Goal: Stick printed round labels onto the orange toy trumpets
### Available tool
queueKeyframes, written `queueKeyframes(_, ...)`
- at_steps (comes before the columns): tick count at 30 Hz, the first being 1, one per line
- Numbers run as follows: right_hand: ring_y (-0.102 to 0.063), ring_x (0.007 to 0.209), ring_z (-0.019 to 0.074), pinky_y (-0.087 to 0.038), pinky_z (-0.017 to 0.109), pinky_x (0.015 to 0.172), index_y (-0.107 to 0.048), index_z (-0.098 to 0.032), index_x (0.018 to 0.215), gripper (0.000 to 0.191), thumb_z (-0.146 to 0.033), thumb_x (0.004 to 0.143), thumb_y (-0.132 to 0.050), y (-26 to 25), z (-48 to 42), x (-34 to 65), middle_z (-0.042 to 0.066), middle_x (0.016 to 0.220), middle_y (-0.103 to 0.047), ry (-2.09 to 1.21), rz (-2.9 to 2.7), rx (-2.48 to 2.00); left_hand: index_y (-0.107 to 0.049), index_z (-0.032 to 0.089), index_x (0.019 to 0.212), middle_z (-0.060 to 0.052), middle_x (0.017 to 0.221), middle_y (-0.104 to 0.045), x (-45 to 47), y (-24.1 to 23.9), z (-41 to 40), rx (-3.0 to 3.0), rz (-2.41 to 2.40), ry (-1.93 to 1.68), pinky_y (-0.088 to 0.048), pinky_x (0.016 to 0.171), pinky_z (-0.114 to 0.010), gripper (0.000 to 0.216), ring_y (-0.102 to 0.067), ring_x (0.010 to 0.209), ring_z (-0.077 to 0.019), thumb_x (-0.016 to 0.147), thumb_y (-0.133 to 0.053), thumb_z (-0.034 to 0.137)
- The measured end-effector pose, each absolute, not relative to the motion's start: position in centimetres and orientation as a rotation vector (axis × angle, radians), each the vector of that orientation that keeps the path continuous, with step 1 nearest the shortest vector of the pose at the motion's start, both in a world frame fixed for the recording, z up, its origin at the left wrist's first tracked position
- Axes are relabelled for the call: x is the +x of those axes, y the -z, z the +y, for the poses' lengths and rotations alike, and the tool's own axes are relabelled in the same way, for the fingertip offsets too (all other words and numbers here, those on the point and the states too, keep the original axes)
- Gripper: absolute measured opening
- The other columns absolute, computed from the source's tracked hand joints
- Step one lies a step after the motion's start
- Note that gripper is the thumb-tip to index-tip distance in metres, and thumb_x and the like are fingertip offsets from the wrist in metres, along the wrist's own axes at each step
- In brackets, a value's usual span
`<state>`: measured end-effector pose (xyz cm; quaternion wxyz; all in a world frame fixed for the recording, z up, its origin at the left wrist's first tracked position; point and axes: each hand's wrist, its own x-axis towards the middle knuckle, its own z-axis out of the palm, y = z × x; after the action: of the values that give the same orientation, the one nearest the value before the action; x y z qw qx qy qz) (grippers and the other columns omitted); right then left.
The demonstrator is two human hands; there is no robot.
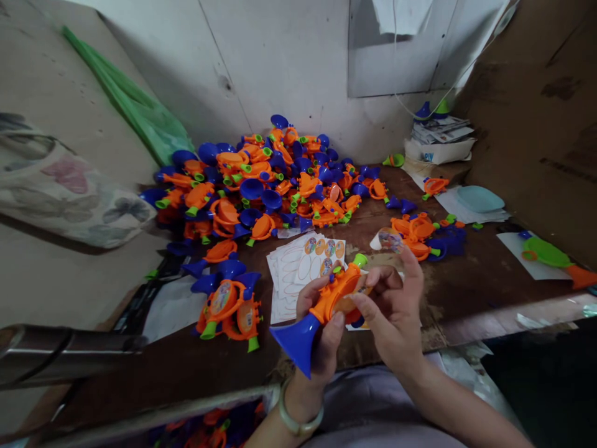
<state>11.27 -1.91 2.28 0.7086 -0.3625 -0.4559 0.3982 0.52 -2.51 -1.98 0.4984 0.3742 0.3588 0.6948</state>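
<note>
Head view: left hand (323,339) under toy trumpet (332,297), right hand (394,311) atop.

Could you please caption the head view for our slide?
Left hand grips an orange toy trumpet, right hand touches its side, near sticker sheets and a trumpet pile.

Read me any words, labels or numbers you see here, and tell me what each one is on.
"PIN": blue letters on the white box at back right, maybe part of a longer word.
On the sticker sheet: round picture stickers, any lettering too small to read.
On the papers atop that box: print blurred.
On the toy trumpet in the left hand: no readable text.
</note>
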Motion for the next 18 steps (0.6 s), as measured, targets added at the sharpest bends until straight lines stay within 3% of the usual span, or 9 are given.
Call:
queueKeyframes(6,-0.070,0.079,0.0170,-0.063,0.040,0.083,-0.040,-0.048,0.154,0.079,-0.007,0.095,-0.072,-2.07,-1.42,11.29,-0.008,0.091,-0.069,-0.439,-1.193,-0.812,-0.068,0.028,0.131,-0.012,0.148,-0.070,0.27,1.99,-3.19,0.934,0.836,-1.662,-0.057,0.114,-0.048,0.048,-0.070,0.136,-0.0348,0.089,-0.085,0.042)
queueKeyframes(13,-0.072,0.078,0.0150,-0.064,0.033,0.075,-0.036,-0.044,0.154,0.077,-0.012,0.096,-0.076,-1.98,-1.34,11.39,-0.008,0.091,-0.070,-0.611,-1.160,-0.847,-0.071,0.032,0.131,-0.007,0.144,-0.073,0.13,1.44,-3.25,1.020,0.780,-1.730,-0.056,0.118,-0.046,0.040,-0.071,0.134,-0.0302,0.093,-0.082,0.036)
queueKeyframes(18,-0.070,0.077,0.0160,-0.063,0.033,0.073,-0.033,-0.046,0.157,0.079,-0.013,0.097,-0.074,-1.59,-1.09,11.27,-0.007,0.090,-0.068,-0.600,-1.195,-0.862,-0.072,0.031,0.131,-0.009,0.144,-0.074,0.10,1.78,-3.04,1.010,0.800,-1.743,-0.055,0.119,-0.050,0.041,-0.071,0.135,-0.0324,0.092,-0.083,0.037)
